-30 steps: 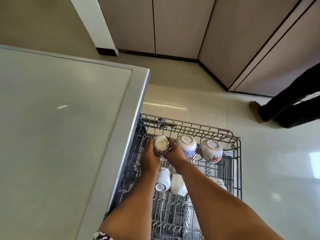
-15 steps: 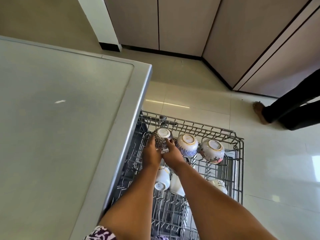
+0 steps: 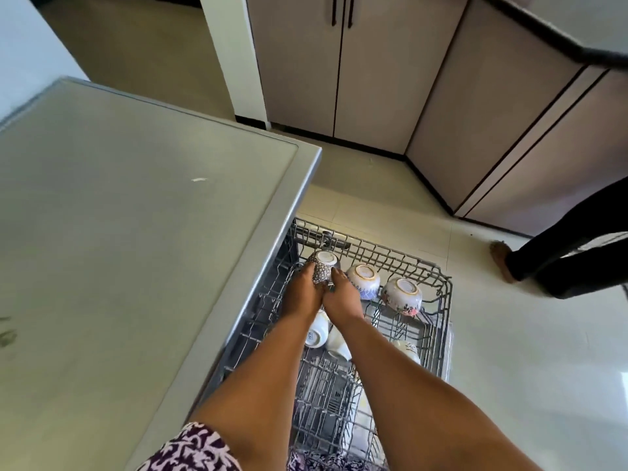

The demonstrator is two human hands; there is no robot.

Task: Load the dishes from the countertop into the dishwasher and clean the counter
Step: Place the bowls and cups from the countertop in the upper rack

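Hands: left hand, right hand grip patterned bowl | mug lettering unreadable

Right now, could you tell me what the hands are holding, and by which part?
Both hands, left and right, hold the upturned patterned bowl by its sides.

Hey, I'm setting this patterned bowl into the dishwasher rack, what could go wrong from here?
1. The dark patterned bowl, held by the left hand and right hand, sits close to the blue-and-white bowl; they could knock and chip.
2. It is near the rack's far corner, under the countertop edge, and may catch there.
3. If it is not seated between the tines, it may tip.
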